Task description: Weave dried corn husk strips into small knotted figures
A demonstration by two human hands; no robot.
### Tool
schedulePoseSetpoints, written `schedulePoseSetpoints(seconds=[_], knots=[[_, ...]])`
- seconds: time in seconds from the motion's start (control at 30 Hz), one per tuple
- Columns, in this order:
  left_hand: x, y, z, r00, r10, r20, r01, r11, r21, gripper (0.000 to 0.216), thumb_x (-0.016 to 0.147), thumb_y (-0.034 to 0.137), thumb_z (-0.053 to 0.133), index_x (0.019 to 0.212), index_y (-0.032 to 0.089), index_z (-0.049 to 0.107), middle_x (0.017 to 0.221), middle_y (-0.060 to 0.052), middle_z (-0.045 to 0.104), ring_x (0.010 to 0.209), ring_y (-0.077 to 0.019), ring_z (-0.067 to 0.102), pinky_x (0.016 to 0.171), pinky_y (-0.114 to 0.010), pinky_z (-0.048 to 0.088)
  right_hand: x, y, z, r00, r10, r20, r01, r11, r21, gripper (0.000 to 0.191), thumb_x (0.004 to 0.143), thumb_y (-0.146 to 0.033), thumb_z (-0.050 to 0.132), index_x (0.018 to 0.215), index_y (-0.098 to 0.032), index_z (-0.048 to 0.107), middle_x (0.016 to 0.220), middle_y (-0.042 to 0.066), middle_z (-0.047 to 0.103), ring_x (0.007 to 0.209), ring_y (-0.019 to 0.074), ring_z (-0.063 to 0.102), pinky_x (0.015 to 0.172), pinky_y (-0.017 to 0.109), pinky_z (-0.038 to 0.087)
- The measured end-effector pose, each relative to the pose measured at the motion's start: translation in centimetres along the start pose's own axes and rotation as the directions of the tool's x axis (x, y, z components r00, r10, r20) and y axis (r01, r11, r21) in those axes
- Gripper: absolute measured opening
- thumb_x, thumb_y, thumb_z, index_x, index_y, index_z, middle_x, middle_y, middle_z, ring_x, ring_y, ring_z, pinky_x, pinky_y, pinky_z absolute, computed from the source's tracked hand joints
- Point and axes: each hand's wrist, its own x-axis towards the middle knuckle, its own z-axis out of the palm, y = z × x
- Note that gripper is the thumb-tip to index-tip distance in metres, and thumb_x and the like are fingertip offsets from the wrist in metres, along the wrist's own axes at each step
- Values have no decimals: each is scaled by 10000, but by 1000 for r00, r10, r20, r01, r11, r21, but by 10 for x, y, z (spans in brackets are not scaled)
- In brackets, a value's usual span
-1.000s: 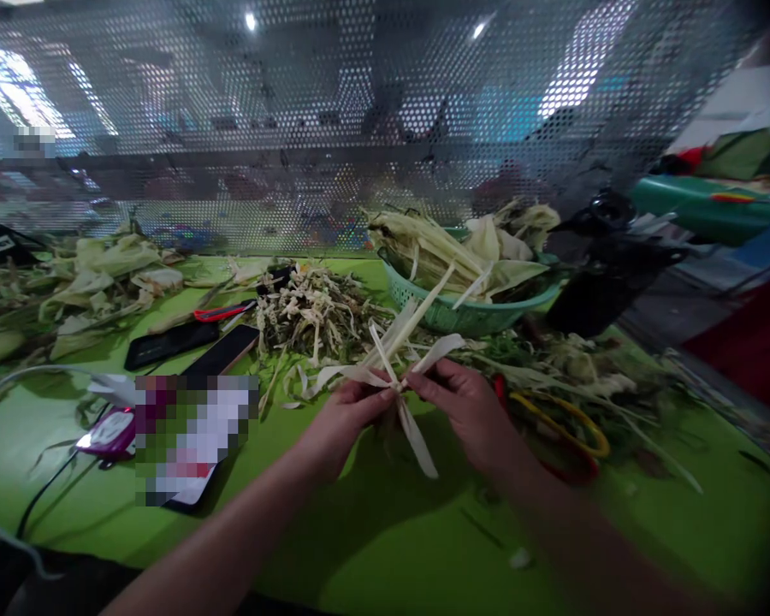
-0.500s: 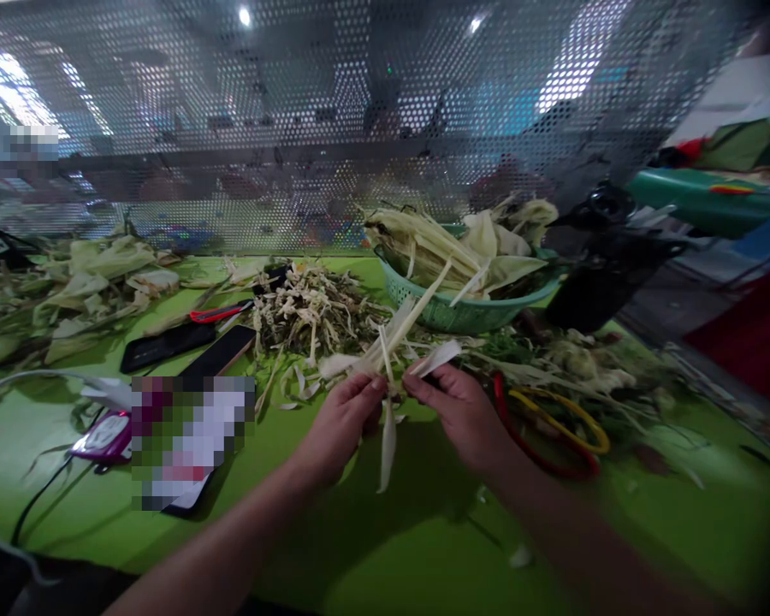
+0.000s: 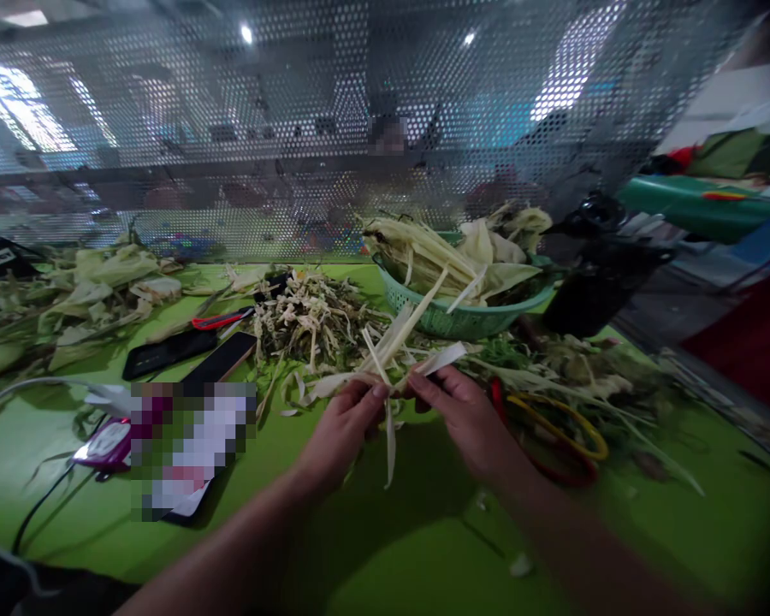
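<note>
Pale corn husk strips cross one another between my two hands just above the table's middle. My left hand pinches them between thumb and fingers, with one long strip pointing up toward the basket. My right hand is closed on the other side of the crossing; a flat husk end sticks out above its fingers. A narrow husk tail hangs down between the hands. The exact point where the strips join is partly covered by my fingertips.
Beyond my hands stand a green basket of husks and a heap of small husk pieces. Phones and a red-handled cutter lie left. Red and yellow handle loops lie right, near a black container.
My hands have drawn slightly closer together at the crossing of the strips. The hanging tail has shifted a little to the right. The view has tilted slightly.
</note>
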Motion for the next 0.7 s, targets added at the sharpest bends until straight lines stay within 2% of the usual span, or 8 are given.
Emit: schedulePoseSetpoints(seconds=[0.1, 0.17, 0.27, 0.4, 0.57, 0.7], knots=[[2, 0, -2, 997, 58, -50, -60, 997, -40, 322, 775, 461, 627, 878, 155, 623, 726, 7, 513, 642, -90, 429, 591, -204, 338, -4, -1, 5, 983, 82, 163, -89, 995, 35, 307, 778, -485, 633, 830, -185, 594, 742, 2, 594, 672, 141, 528, 650, 275, 427], [3, -2, -3, 996, 52, -73, -58, 995, -84, 291, 766, 428, 648, 874, 158, 637, 817, -10, 557, 737, -108, 476, 676, -214, 370, -5, 1, 8, 973, 85, 214, -87, 996, -2, 278, 751, -440, 677, 796, -188, 566, 716, -19, 556, 668, 131, 512, 638, 260, 415], [5, -5, -4, 998, 9, -66, -20, 986, -163, 255, 747, 389, 674, 860, 162, 647, 834, -9, 580, 773, -116, 493, 728, -227, 377, -4, 6, 7, 976, 45, 213, -33, 998, -62, 239, 737, -365, 702, 759, -192, 538, 689, -40, 511, 655, 117, 484, 602, 237, 385], [5, -4, -5, 998, -30, -53, 18, 977, -213, 270, 762, 413, 653, 851, 159, 636, 804, -11, 559, 730, -109, 473, 671, -219, 363, -2, 8, 2, 982, -3, 187, 31, 989, -145, 183, 760, -318, 665, 737, -195, 533, 664, -41, 496, 630, 114, 466, 578, 234, 366], [3, 1, -7, 997, -16, -80, 9, 996, -85, 302, 758, 470, 642, 815, 176, 601, 672, 30, 448, 599, -87, 361, 552, -205, 278, -2, 1, 4, 981, -4, 194, 44, 979, -200, 169, 751, -349, 661, 762, -193, 598, 674, -13, 555, 628, 132, 489, 586, 255, 383], [4, 3, -9, 996, 34, -77, -35, 999, -13, 284, 785, 454, 611, 778, 172, 575, 629, 39, 416, 571, -88, 343, 547, -208, 279, -2, -2, 5, 985, -36, 170, 77, 967, -244, 173, 746, -364, 665, 722, -199, 618, 667, -11, 571, 635, 142, 501, 611, 265, 389]])
